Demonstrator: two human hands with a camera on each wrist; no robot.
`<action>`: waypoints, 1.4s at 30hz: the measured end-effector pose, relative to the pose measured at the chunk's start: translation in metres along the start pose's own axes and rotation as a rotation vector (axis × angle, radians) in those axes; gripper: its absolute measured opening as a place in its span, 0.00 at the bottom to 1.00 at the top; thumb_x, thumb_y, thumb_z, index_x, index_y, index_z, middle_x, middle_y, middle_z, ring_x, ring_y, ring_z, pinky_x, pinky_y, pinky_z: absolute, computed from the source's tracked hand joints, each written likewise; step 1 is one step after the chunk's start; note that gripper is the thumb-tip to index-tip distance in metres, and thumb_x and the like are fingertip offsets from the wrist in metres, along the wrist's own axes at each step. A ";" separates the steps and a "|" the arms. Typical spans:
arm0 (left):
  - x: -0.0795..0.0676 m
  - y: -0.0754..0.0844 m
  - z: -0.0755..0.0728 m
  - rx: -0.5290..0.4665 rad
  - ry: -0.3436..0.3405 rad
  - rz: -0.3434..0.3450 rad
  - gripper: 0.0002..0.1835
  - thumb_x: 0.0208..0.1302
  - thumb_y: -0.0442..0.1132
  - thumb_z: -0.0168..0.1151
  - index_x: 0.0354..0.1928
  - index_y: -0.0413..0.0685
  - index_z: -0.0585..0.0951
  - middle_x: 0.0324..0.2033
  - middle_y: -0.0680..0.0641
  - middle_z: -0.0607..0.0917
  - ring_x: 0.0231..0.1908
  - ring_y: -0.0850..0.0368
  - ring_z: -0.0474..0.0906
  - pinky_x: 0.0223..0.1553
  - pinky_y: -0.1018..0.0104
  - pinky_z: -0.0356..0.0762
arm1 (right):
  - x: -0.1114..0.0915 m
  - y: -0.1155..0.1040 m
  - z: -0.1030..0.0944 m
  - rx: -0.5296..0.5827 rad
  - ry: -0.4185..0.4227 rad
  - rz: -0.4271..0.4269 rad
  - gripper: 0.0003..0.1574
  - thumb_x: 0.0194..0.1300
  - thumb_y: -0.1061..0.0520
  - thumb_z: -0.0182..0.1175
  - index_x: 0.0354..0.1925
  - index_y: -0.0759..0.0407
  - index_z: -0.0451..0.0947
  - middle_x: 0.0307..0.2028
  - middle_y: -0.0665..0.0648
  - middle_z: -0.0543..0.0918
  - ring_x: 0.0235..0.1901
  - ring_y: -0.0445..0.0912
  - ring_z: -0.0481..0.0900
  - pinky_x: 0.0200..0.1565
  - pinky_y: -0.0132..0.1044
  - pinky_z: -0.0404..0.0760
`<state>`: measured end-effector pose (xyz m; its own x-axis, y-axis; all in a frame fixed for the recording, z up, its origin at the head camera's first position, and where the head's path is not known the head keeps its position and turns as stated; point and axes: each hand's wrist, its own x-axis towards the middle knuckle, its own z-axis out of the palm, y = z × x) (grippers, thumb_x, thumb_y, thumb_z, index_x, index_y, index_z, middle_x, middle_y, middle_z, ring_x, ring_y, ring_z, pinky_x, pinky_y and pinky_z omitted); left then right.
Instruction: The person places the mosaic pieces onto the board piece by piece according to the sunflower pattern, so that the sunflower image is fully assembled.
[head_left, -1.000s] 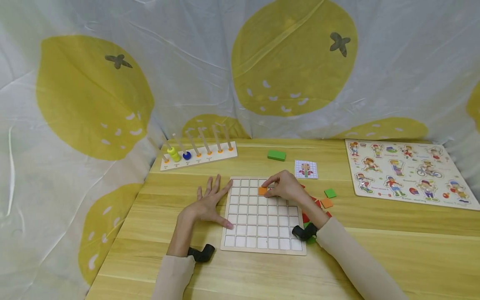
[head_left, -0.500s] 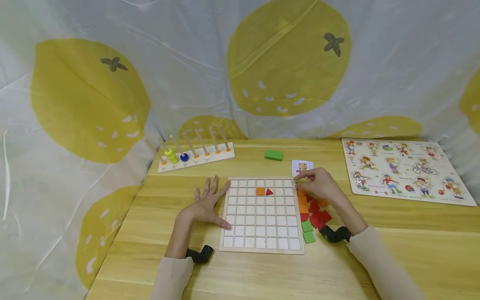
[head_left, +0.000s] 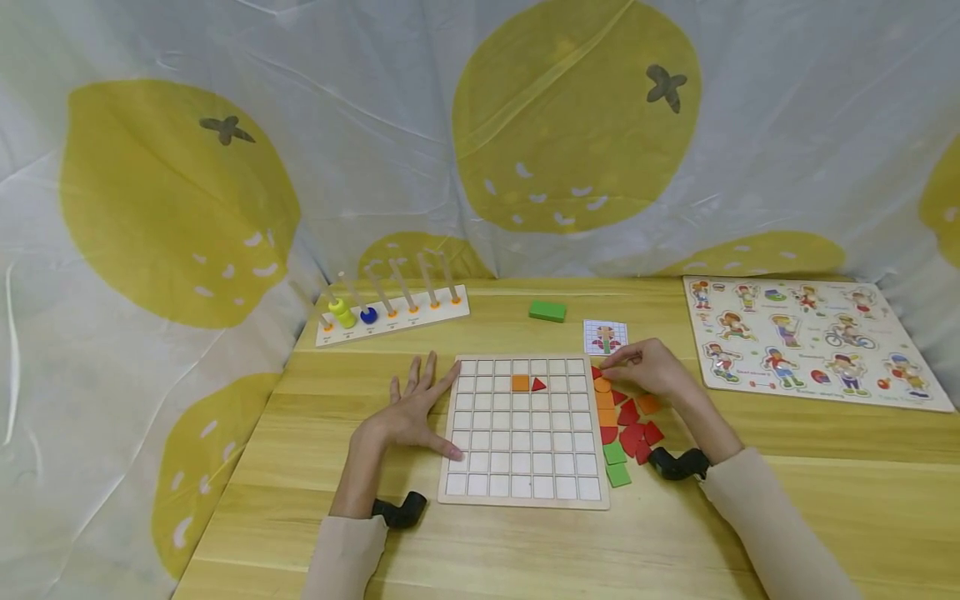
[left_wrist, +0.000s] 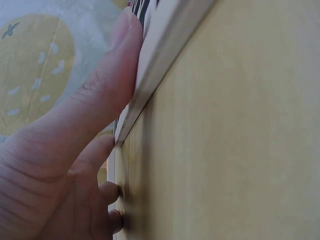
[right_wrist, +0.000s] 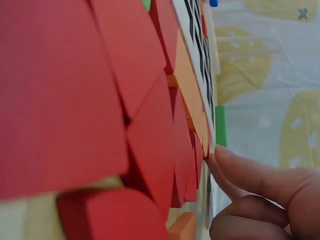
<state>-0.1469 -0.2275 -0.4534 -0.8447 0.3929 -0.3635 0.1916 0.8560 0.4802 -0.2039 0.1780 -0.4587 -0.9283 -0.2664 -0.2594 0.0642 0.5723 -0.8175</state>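
Note:
My left hand [head_left: 408, 415] is spread at the left edge of a wooden grid board [head_left: 525, 497], with thumb and index fingertip on its frame. In the left wrist view the thumb [left_wrist: 107, 75] lies along the frame. An orange square tile [head_left: 521, 382] and a red triangle tile [head_left: 538, 384] sit side by side in the board's upper cells. Past the board's top right corner my right hand [head_left: 651, 367] pinches at a red tile [head_left: 596, 372] with thumb and index finger, the other fingers curled. In the right wrist view these fingertips meet the tile's edge beside the board.
Orange, red and green tiles [head_left: 633, 435] lie loose along the board's right side. Behind them lies a patterned card [head_left: 604, 337]. A green block [head_left: 547, 311], a peg counting stand [head_left: 427, 312] and a sports picture puzzle [head_left: 817, 342] stand or lie farther back.
My right hand left the orange tile on the board, moved right past the board's edge, and then slightly farther right to the red tile. The left hand stayed put.

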 end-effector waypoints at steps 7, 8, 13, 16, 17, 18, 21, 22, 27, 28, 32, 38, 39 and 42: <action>-0.001 0.000 0.000 0.001 0.001 0.008 0.75 0.43 0.64 0.83 0.84 0.61 0.39 0.80 0.36 0.23 0.79 0.33 0.13 0.72 0.22 0.18 | 0.002 0.000 0.002 -0.018 0.021 0.013 0.12 0.68 0.55 0.70 0.42 0.64 0.89 0.35 0.57 0.88 0.31 0.45 0.67 0.31 0.33 0.65; -0.001 0.000 0.000 0.003 0.001 0.008 0.75 0.43 0.64 0.83 0.84 0.61 0.39 0.80 0.36 0.23 0.79 0.33 0.13 0.72 0.22 0.18 | 0.002 0.001 0.002 -0.019 0.027 0.010 0.12 0.67 0.55 0.70 0.42 0.65 0.90 0.36 0.58 0.89 0.32 0.45 0.68 0.31 0.33 0.66; -0.001 0.000 -0.001 0.002 0.000 0.010 0.75 0.44 0.63 0.83 0.84 0.60 0.40 0.80 0.36 0.23 0.79 0.33 0.13 0.72 0.22 0.17 | 0.002 0.005 -0.003 0.002 0.049 0.006 0.13 0.66 0.56 0.72 0.42 0.65 0.90 0.36 0.59 0.90 0.30 0.43 0.67 0.29 0.32 0.64; 0.000 0.000 -0.001 -0.004 0.000 0.011 0.75 0.44 0.63 0.83 0.84 0.60 0.40 0.80 0.35 0.23 0.79 0.32 0.13 0.71 0.22 0.17 | 0.004 0.004 -0.001 0.027 0.038 0.013 0.15 0.65 0.55 0.73 0.44 0.65 0.90 0.36 0.57 0.88 0.29 0.43 0.63 0.27 0.34 0.60; 0.000 -0.001 -0.001 -0.004 -0.001 0.011 0.75 0.44 0.63 0.83 0.84 0.60 0.40 0.80 0.35 0.23 0.79 0.32 0.13 0.71 0.22 0.17 | 0.005 0.003 0.000 0.031 0.033 0.012 0.15 0.65 0.55 0.73 0.44 0.66 0.90 0.37 0.57 0.87 0.29 0.43 0.62 0.28 0.34 0.59; 0.000 -0.001 -0.001 -0.004 -0.003 0.011 0.75 0.44 0.63 0.83 0.84 0.60 0.40 0.80 0.35 0.23 0.79 0.32 0.13 0.71 0.22 0.17 | 0.005 0.002 0.001 0.035 0.026 0.015 0.16 0.65 0.55 0.73 0.45 0.66 0.89 0.38 0.57 0.86 0.31 0.43 0.63 0.28 0.34 0.60; 0.000 -0.001 0.000 -0.003 -0.003 0.012 0.75 0.44 0.64 0.83 0.84 0.61 0.39 0.80 0.36 0.23 0.79 0.33 0.13 0.72 0.22 0.17 | 0.007 0.000 0.004 0.023 0.017 0.029 0.16 0.66 0.53 0.72 0.43 0.66 0.89 0.39 0.56 0.84 0.34 0.44 0.66 0.31 0.34 0.63; 0.000 -0.001 0.000 -0.001 -0.004 0.012 0.75 0.44 0.64 0.82 0.84 0.61 0.39 0.80 0.36 0.23 0.79 0.33 0.13 0.72 0.22 0.17 | 0.008 0.000 0.004 0.019 0.016 0.035 0.16 0.66 0.53 0.72 0.43 0.66 0.89 0.37 0.55 0.83 0.34 0.44 0.66 0.32 0.34 0.64; 0.000 0.000 0.000 0.000 0.000 0.017 0.75 0.44 0.64 0.83 0.84 0.61 0.39 0.80 0.37 0.23 0.79 0.34 0.13 0.72 0.23 0.17 | 0.006 0.005 0.000 0.019 0.013 0.042 0.15 0.66 0.54 0.72 0.43 0.66 0.88 0.27 0.49 0.82 0.28 0.42 0.66 0.29 0.33 0.64; 0.000 0.000 0.000 0.003 0.000 0.016 0.75 0.44 0.64 0.82 0.84 0.61 0.39 0.80 0.37 0.23 0.79 0.34 0.13 0.72 0.23 0.17 | 0.006 0.006 -0.002 0.020 0.007 0.032 0.15 0.67 0.54 0.71 0.44 0.66 0.88 0.27 0.49 0.83 0.28 0.42 0.66 0.29 0.32 0.64; 0.000 -0.001 -0.001 0.009 -0.003 0.008 0.75 0.44 0.64 0.82 0.84 0.62 0.38 0.80 0.37 0.22 0.79 0.34 0.12 0.72 0.23 0.17 | 0.004 0.008 -0.007 0.028 -0.040 -0.024 0.16 0.69 0.57 0.68 0.50 0.67 0.86 0.29 0.51 0.84 0.27 0.41 0.68 0.29 0.31 0.67; 0.000 0.000 -0.001 0.002 -0.003 0.012 0.75 0.44 0.64 0.82 0.84 0.61 0.39 0.80 0.37 0.22 0.79 0.34 0.13 0.72 0.23 0.17 | 0.002 0.011 -0.015 0.055 -0.157 -0.052 0.20 0.69 0.60 0.66 0.56 0.68 0.84 0.25 0.49 0.81 0.26 0.40 0.71 0.32 0.30 0.74; 0.000 0.000 -0.001 0.001 -0.002 0.013 0.75 0.44 0.64 0.82 0.84 0.61 0.39 0.80 0.37 0.22 0.79 0.34 0.13 0.72 0.23 0.17 | 0.002 0.011 -0.017 0.052 -0.166 -0.054 0.20 0.69 0.61 0.66 0.57 0.68 0.83 0.24 0.49 0.82 0.26 0.40 0.71 0.33 0.30 0.74; -0.001 0.000 -0.001 -0.002 0.001 0.013 0.75 0.44 0.64 0.83 0.84 0.61 0.39 0.80 0.37 0.23 0.79 0.33 0.13 0.72 0.22 0.17 | 0.001 0.013 -0.020 0.033 -0.163 -0.041 0.20 0.68 0.61 0.67 0.56 0.67 0.84 0.21 0.47 0.78 0.24 0.40 0.69 0.33 0.29 0.73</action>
<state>-0.1466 -0.2281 -0.4527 -0.8427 0.4037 -0.3561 0.2017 0.8501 0.4864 -0.2110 0.2010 -0.4595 -0.8586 -0.4129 -0.3037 0.0421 0.5338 -0.8446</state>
